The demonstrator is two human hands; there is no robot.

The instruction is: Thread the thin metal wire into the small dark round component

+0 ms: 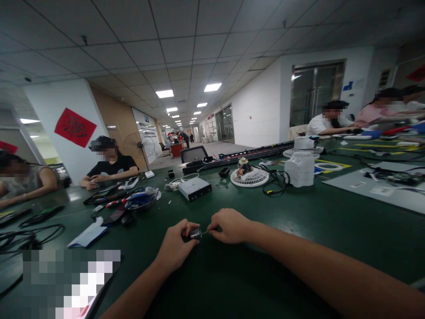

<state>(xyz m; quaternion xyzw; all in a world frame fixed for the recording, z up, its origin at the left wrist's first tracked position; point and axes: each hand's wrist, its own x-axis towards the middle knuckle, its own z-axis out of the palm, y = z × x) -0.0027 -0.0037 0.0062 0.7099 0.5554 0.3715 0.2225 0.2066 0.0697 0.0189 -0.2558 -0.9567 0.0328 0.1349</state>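
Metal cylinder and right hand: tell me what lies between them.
The head view shows a thin rod or wire, unclear which, between the cylinder in the left hand and the right hand.

bare green tabletop [265, 204] nearby, drive box [195, 189] and fan grille [249, 176] beyond

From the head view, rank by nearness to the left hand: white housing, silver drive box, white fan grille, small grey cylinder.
1. Small grey cylinder: held in the left hand.
2. Silver drive box: ahead, slightly right.
3. White fan grille: farther right.
4. White housing: farthest right.
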